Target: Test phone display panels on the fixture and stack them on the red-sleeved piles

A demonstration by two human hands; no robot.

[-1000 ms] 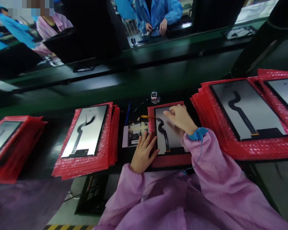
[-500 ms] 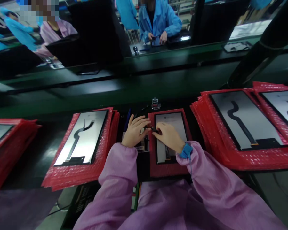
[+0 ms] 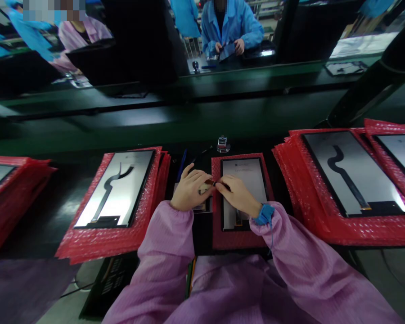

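In front of me a display panel (image 3: 245,171) lies back side up on a red bubble-wrap sheet (image 3: 219,238). My left hand (image 3: 191,188) is at the panel's left edge, its thumb and fingers closed round the end of a thin dark flex cable (image 3: 209,182). From the other side my right hand (image 3: 238,194) pinches the same cable, its fingertips almost meeting the left ones. The right hand and wrist cover part of the panel and most of the cable. Beneath my left hand a small flat item (image 3: 202,207) is partly hidden.
Stacked panels in red bubble wrap stand at left (image 3: 121,189) and right (image 3: 344,175). A metal tally counter (image 3: 223,144) sits behind the panel, a blue pen (image 3: 182,165) left of it. Across the green bench ledge (image 3: 148,112), a co-worker in blue (image 3: 232,27) handles a dark sheet.
Both hands stay at the cable end, the fingertips now closer together and the left fingers more curled. The view has shifted slightly. Across the bench, the co-worker has raised a dark sheet.
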